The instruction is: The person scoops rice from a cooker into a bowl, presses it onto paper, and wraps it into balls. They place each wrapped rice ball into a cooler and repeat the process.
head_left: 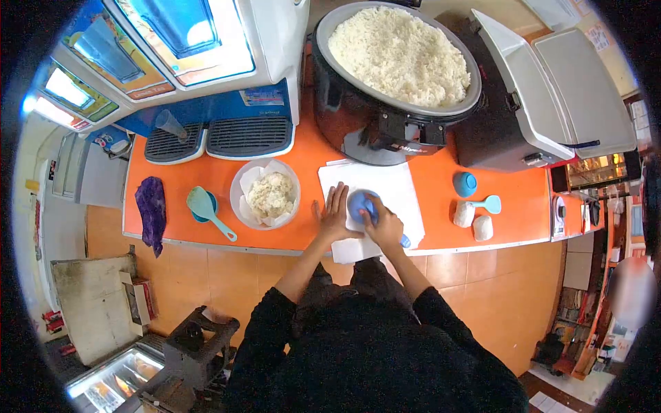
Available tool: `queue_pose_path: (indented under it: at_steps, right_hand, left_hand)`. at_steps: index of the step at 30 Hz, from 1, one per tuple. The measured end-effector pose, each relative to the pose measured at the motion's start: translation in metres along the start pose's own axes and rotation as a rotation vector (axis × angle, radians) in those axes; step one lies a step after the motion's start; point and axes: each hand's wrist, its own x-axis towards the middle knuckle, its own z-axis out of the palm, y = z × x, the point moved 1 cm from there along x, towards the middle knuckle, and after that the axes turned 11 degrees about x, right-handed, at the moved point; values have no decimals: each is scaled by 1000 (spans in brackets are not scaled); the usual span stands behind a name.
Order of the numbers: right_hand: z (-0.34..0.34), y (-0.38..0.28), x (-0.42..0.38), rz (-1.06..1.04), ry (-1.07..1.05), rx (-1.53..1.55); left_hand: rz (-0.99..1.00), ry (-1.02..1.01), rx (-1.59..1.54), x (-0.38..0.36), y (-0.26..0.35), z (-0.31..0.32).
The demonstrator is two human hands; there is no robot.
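Note:
Near the counter's front edge, my left hand (335, 215) lies flat with fingers stretched on a stack of white paper sheets (392, 180). My right hand (384, 226) is closed around a blue rice scoop (359, 202). The scoop's rounded head rests on or just over the paper, and its handle end shows below my hand. What lies under the head is hidden. To the left stands a round, paper-lined container (295, 196) holding cooked rice (270, 195). Two white rounded bundles (483, 228) sit to the right, beside a light-blue spoon (490, 204) and a small blue cup (465, 184).
Behind the paper stands a large black rice cooker (358, 134) heaped with rice (399, 55). Its grey lid (585, 89) is raised at right. A teal rice paddle (200, 204) rests over a blue bowl, near a purple cloth (151, 210). A drink dispenser (251, 134) stands back left.

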Motion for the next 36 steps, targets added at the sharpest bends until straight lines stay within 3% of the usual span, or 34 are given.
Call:
queue_pose_path:
  at_steps: [2,3,6,8,10,11,12,13,15,16,18,19,20,22,26,30,32,34,36]
  right_hand:
    - [-4,9,0,-134,48,84]
    - [-6,6,8,-55,-39,51]
    - [-19,0,8,92,-91,153]
    - [-23,24,1,47,-43,314]
    - [-36,50,-4,328,66,787]
    - [-40,69,0,236,155,831]
    - [-41,94,5,144,240,873]
    - [-50,110,8,145,233,877]
    - [-64,127,22,134,308,581]
    - [-74,115,26,130,307,586]
    - [-94,99,26,229,162,511]
    - [-83,112,36,224,212,123]
    - [-80,115,34,221,210,125]
    - [-91,64,17,-250,470,-290]
    - [-75,31,-21,-745,-148,20]
    - [-69,87,-5,-599,-98,-98]
    - [-75,108,9,-429,-168,219]
    - [-69,118,24,-474,-145,364]
    - [-65,125,33,47,-170,950]
  left_hand:
    - [-24,-57,53,8,0,-6]
    - [25,30,14,6,-1,-6]
    - [4,18,35,0,1,-8]
    - [2,155,27,-24,8,-14]
    - [75,393,118,-43,7,-3]
    - [72,393,122,-49,7,1]
    - [195,319,57,-56,10,3]
    - [315,241,-9,-61,12,4]
    - [337,238,-4,-61,15,3]
    - [364,234,-4,-59,17,6]
    - [401,299,-14,-53,19,13]
    - [399,313,-20,-52,19,14]
    - [398,328,-26,-50,20,15]
    - [372,384,-43,-50,23,12]
    - [287,467,-31,-54,33,-5]
    - [273,502,-63,-63,40,-17]
    - [175,418,-152,-74,49,-26]
    - [170,424,-208,-70,32,-14]
    - [173,429,-271,-65,18,-8]
